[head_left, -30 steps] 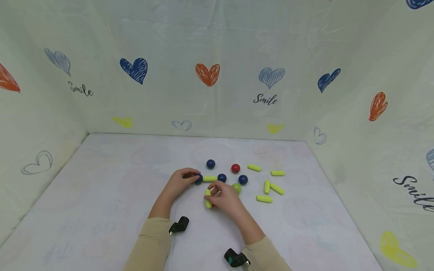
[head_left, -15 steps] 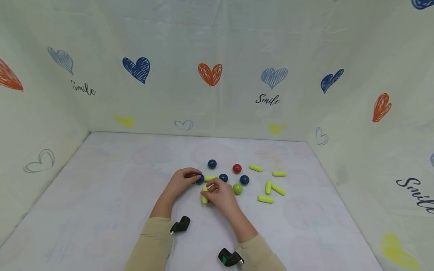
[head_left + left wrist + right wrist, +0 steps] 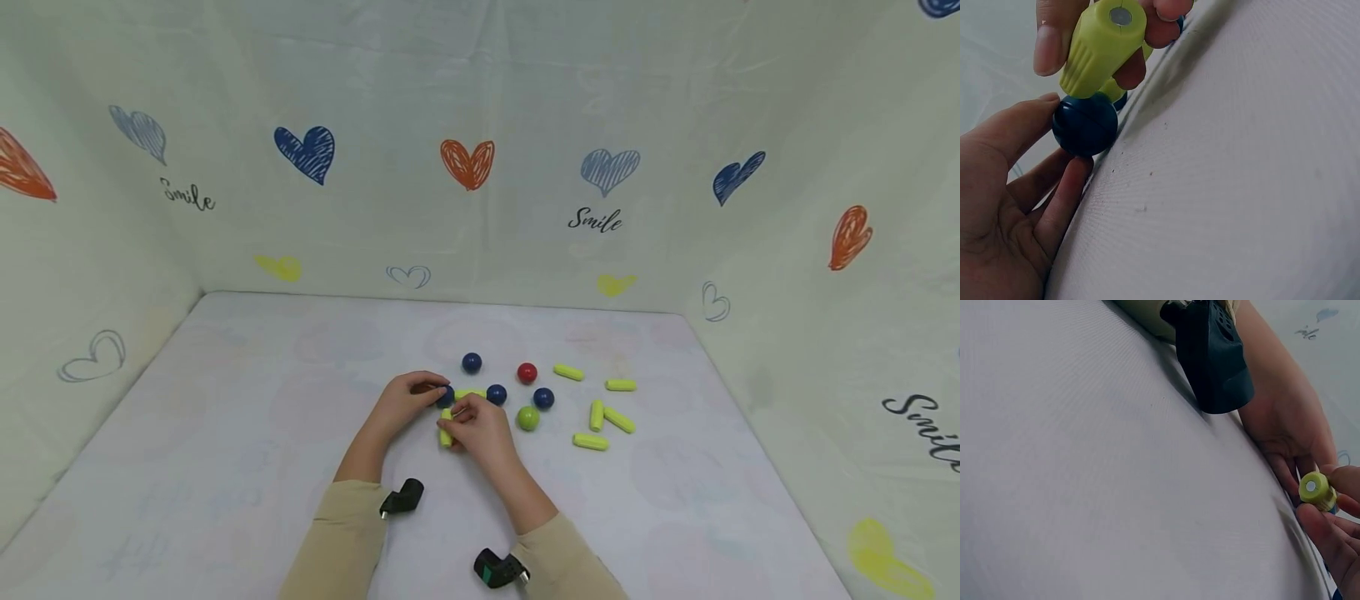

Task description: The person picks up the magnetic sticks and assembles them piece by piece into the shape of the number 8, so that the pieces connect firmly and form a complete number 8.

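Note:
The left hand [image 3: 405, 407] pinches a dark blue ball [image 3: 446, 397] between thumb and fingers; the left wrist view shows the ball [image 3: 1085, 125] in its fingertips. A yellow-green stick [image 3: 470, 393] runs right from that ball to a second blue ball [image 3: 497, 394]. The right hand [image 3: 483, 429] pinches another yellow-green stick [image 3: 446, 429], pointing toward the held ball from its near side. In the left wrist view this stick [image 3: 1100, 47] has a grey disc on its end and its other end is at the ball; whether they touch I cannot tell.
Right of the hands lie a green ball [image 3: 528, 418], a blue ball [image 3: 543, 399], a red ball [image 3: 527, 373] and several yellow-green sticks [image 3: 590, 442]. Behind the joined pieces is another blue ball [image 3: 472, 362]. A patterned cloth [image 3: 375, 217] stands behind the white table [image 3: 225, 467].
The right hand has moved left with its stick, up to the near side of the ball in the left hand. The left hand keeps its grip, almost still.

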The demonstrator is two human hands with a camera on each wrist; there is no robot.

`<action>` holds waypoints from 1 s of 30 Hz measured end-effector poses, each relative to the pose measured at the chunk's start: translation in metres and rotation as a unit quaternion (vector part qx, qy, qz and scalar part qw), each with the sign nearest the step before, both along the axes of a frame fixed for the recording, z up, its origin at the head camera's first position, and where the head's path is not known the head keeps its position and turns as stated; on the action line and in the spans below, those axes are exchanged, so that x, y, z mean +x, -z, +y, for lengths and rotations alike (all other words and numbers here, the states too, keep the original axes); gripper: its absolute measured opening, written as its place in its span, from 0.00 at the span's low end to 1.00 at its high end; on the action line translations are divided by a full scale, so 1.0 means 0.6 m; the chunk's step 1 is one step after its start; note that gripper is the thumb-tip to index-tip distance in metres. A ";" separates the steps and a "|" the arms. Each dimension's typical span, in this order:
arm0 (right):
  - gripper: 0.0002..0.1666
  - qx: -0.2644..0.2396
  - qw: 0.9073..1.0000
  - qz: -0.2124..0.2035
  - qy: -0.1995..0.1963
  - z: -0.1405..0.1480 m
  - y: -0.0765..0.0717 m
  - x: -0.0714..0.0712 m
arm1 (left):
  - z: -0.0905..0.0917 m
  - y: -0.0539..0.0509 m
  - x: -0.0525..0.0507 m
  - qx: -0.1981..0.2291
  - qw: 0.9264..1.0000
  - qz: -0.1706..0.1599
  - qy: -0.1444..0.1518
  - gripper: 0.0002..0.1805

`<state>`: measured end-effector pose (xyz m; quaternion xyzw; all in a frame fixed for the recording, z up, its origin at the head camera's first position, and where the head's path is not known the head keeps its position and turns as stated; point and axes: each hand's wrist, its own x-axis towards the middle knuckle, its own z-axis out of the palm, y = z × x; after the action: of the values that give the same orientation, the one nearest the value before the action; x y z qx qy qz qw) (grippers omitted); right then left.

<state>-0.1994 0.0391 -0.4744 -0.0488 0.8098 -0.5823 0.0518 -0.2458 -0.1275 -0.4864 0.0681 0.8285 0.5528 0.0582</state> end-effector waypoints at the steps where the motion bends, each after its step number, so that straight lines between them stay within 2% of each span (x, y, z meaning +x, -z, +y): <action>1: 0.11 -0.001 1.000 -0.003 0.000 -0.001 0.000 -0.001 | 0.000 0.000 -0.001 -0.002 1.000 0.001 0.000 0.11; 9: 0.11 -0.003 1.000 -0.021 0.003 -0.004 0.002 -0.007 | 0.002 0.000 -0.002 0.001 1.000 0.003 -0.002 0.11; 30: 0.11 0.017 1.000 -0.005 0.001 -0.011 0.008 -0.022 | 0.001 0.008 -0.005 -0.005 1.000 0.005 -0.004 0.10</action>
<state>-0.2124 0.0322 -0.4793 -0.0447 0.8195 -0.5686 0.0559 -0.2488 -0.1269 -0.4909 0.0677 0.8316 0.5488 0.0520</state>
